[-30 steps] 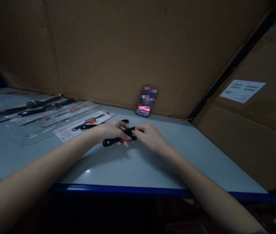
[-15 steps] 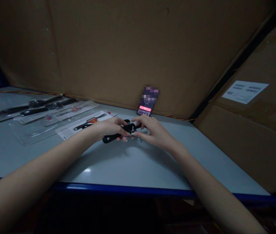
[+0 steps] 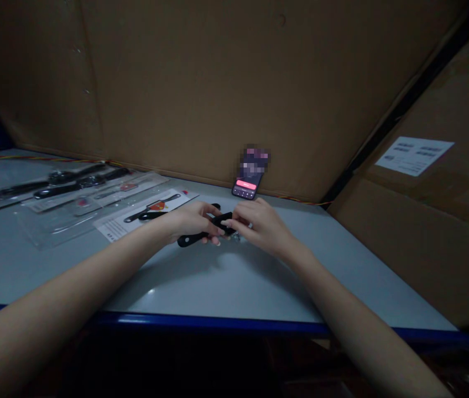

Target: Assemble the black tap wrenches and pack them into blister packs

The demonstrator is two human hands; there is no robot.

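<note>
Gripping black tool (image 3: 188,240) with left hand (image 3: 199,218), pinching its far end with right hand (image 3: 261,228), beside small shiny part (image 3: 236,237). Held over surface (image 3: 201,287). Best to brace firmly with left, press only lightly with right. To left, printed card (image 3: 110,226); beyond, phone (image 3: 243,193) propped against cardboard (image 3: 185,99).

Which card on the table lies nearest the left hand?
The white card with the orange-red printed picture, just beyond the left hand. The other cards lie farther to the left.
</note>
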